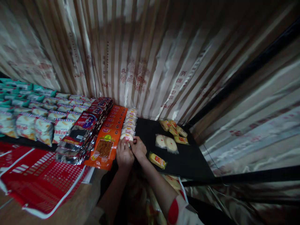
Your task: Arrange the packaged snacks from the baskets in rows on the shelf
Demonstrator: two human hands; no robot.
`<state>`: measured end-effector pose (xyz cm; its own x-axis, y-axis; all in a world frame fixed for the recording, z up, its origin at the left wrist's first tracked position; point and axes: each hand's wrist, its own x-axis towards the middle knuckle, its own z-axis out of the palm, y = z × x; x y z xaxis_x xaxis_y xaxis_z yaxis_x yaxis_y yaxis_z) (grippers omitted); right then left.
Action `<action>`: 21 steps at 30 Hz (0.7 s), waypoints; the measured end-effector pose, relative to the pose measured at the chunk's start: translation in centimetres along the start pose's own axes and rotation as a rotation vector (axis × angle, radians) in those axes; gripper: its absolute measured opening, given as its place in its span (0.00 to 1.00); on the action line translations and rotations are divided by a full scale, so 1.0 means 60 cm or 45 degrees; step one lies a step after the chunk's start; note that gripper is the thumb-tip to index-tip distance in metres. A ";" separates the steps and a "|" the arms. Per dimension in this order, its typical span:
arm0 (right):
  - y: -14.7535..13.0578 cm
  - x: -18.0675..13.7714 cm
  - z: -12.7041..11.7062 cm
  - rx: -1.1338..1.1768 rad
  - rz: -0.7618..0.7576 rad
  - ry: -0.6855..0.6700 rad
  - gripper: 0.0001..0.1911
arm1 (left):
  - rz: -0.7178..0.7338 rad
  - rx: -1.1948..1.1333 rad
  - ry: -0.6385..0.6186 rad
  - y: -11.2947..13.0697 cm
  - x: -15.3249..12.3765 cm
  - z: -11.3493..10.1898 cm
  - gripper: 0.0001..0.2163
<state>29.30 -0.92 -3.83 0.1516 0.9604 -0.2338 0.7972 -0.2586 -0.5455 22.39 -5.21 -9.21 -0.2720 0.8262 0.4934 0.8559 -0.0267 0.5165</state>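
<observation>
A row of small clear-wrapped pale pastries [130, 122] with red and yellow print runs from the back of the black shelf toward me. At its near end lies a round wrapped pastry [127, 137]. My left hand [125, 156] is closed at this pastry's near edge, fingers curled over it. My right hand [138, 148] pinches its right side, so both hands are on the same packet. Directly left of the row, orange snack bags [108, 137] with brown sticks showing through a window lie in an overlapping line. The undersides of my fingers are hidden.
Dark red snack bags [84, 125] and white chip bags [43, 128] fill the left. A red basket [47, 178] stands below them. On the black shelf [187, 162] lie paired round pastries [167, 143], a yellow packet [157, 160] and more yellow packets [173, 128]. Striped plastic sheeting hangs behind.
</observation>
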 end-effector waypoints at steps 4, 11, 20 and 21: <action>0.004 0.000 0.003 0.007 -0.017 0.012 0.16 | -0.009 -0.008 -0.005 0.001 0.003 0.001 0.16; 0.035 -0.018 0.021 0.331 -0.175 0.097 0.22 | -0.003 -0.096 -0.036 0.005 0.002 -0.017 0.17; 0.126 -0.117 0.023 0.630 -0.398 0.099 0.14 | 0.176 -0.259 -0.186 0.011 -0.030 -0.050 0.14; 0.137 -0.131 0.021 0.605 -0.434 0.069 0.13 | 0.200 -0.283 -0.230 0.012 -0.035 -0.055 0.14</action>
<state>33.90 -10.72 -7.48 -0.0277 0.9982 0.0532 0.4583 0.0600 -0.8868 22.10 -8.83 -7.56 -0.0449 0.8883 0.4570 0.7588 -0.2672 0.5940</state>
